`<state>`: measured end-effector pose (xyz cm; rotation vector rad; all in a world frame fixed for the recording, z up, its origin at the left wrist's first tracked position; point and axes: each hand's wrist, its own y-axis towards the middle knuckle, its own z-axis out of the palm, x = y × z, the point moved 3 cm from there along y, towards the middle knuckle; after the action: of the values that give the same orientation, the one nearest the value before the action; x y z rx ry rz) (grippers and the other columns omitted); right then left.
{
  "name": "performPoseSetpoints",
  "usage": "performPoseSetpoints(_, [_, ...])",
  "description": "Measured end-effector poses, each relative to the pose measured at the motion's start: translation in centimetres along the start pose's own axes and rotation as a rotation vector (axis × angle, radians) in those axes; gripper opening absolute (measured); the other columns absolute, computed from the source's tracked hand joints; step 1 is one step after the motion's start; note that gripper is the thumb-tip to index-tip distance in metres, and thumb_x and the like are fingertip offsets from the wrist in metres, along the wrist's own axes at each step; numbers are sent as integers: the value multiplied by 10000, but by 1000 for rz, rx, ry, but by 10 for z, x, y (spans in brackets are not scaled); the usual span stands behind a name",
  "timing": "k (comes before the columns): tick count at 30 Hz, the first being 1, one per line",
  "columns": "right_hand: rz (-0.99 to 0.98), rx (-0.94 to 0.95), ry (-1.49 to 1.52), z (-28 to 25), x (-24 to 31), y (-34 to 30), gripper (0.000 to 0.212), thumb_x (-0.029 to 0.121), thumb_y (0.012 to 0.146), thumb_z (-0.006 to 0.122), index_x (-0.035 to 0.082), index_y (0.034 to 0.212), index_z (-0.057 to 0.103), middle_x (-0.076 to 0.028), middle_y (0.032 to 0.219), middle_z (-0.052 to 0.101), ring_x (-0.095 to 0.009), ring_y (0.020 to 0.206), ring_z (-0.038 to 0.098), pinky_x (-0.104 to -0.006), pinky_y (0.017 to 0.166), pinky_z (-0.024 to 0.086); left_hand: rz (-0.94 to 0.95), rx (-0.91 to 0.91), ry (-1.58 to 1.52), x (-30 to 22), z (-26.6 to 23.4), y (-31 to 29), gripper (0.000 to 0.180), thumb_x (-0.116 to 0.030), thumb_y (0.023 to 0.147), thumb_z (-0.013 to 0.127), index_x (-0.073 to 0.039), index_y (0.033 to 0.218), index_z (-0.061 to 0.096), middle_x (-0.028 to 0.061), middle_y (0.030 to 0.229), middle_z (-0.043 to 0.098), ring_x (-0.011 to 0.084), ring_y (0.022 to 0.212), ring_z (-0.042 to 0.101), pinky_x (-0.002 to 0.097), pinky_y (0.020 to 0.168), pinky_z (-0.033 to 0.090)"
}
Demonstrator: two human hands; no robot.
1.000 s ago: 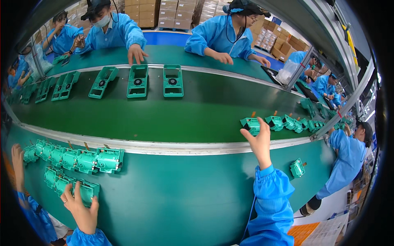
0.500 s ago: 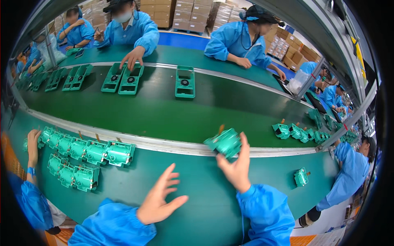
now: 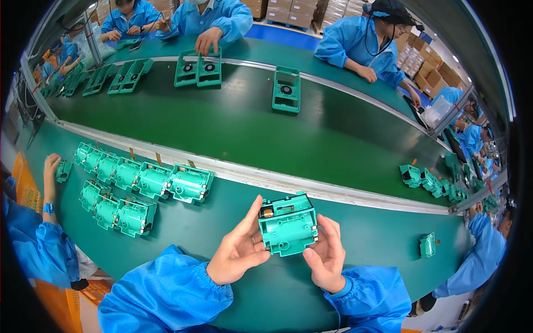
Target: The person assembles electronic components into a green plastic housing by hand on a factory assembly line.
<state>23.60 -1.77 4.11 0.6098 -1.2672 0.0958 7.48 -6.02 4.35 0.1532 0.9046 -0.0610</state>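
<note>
Between my two hands I hold a green plastic housing (image 3: 288, 226) above the near worktop, its rounded hollow side up, with a copper-coloured part at its upper left corner. My left hand (image 3: 240, 247) grips its left side, thumb at the lower corner and fingers behind. My right hand (image 3: 326, 252) closes on the right side, thumb at the lower right edge. To the left, similar green housings (image 3: 190, 183) stand in two rows on the worktop (image 3: 222, 208). Another lone housing (image 3: 427, 245) lies on the right of the worktop.
A green conveyor belt (image 3: 222, 125) runs beyond a metal rail (image 3: 250, 176). It carries green frames with round black parts (image 3: 286, 90) and more housings (image 3: 411, 175) at right. Co-workers in blue sit across and at both sides; one person's hand (image 3: 51, 164) touches a housing at far left.
The housing in my right hand has come from over the rail toward me and turned. My left hand, open and empty before, now grips its left side. The whole view has shifted.
</note>
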Motion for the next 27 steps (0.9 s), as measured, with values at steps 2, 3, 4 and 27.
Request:
performPoseSetpoints(2, [-74,32,-122,-2,0,-1,509,-70,769,535,-91,1236,336,-149,1192,305,-231,1059,446,-331,847,441,-13,29,-37,0,-2,-1,819,132,751,447,-79,1383,-29,130,1409,153,233,1259,270,333,966,298])
performPoseSetpoints(3, [-68,33,-116,-1,0,-1,509,-70,769,535,-91,1236,336,-149,1192,305,-231,1059,446,-331,847,441,-9,31,-45,0,-2,0,820,133,745,444,-78,1384,-24,131,1407,162,228,1268,252,337,979,279])
performPoseSetpoints(4, [-70,26,-114,-1,1,-1,490,-71,769,536,-95,1222,354,-149,1183,310,-231,1047,455,-328,843,443,-5,37,-56,0,-2,0,821,135,738,441,-77,1384,-20,132,1404,171,223,1277,235,342,992,261])
performPoseSetpoints(27, [545,-54,566,-9,-9,2,374,134,874,498,2,1206,388,-101,1135,482,-166,1009,495,-291,835,406,-63,32,21,4,-3,0,809,112,734,465,-52,1382,9,149,1381,234,226,1252,284,348,1006,238])
